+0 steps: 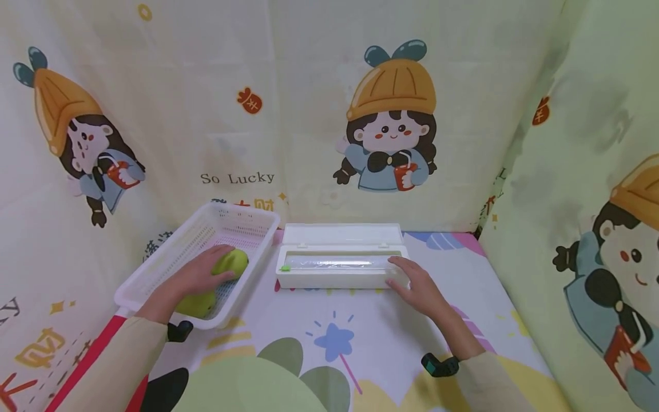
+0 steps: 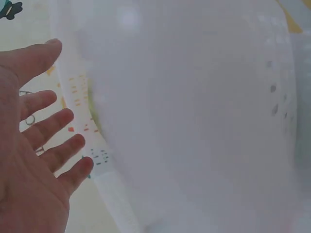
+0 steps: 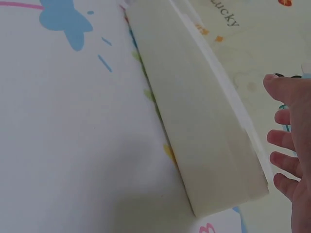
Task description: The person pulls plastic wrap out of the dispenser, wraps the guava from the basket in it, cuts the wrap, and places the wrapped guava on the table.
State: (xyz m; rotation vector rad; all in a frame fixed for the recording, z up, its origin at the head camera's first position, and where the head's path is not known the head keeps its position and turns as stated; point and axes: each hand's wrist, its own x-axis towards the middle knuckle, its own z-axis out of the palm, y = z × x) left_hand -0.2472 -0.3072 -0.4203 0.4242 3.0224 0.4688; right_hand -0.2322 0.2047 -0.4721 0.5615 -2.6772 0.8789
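My left hand [image 1: 201,276] is over the white plastic basket [image 1: 262,269], its fingers spread beside a yellow-green fruit [image 1: 237,263]. In the left wrist view the fingers are apart and nothing shows in the palm. A second yellow-green fruit [image 1: 197,305] lies in the near end of the basket, partly behind that hand. At the right end of a white cling film dispenser [image 1: 329,280] is my right hand [image 1: 419,289], fingers loosely extended and holding nothing. The dispenser's lid [image 1: 342,234] stands raised, baring a roll of clear film [image 1: 340,262] and a green slider [image 1: 285,268].
A patterned cloth [image 1: 288,320] covers the table. Printed curtains [image 1: 309,126] close off the back and both sides. The basket stands just left of the dispenser, near the back curtain. A red strip [image 1: 98,349] runs along the table's left side.
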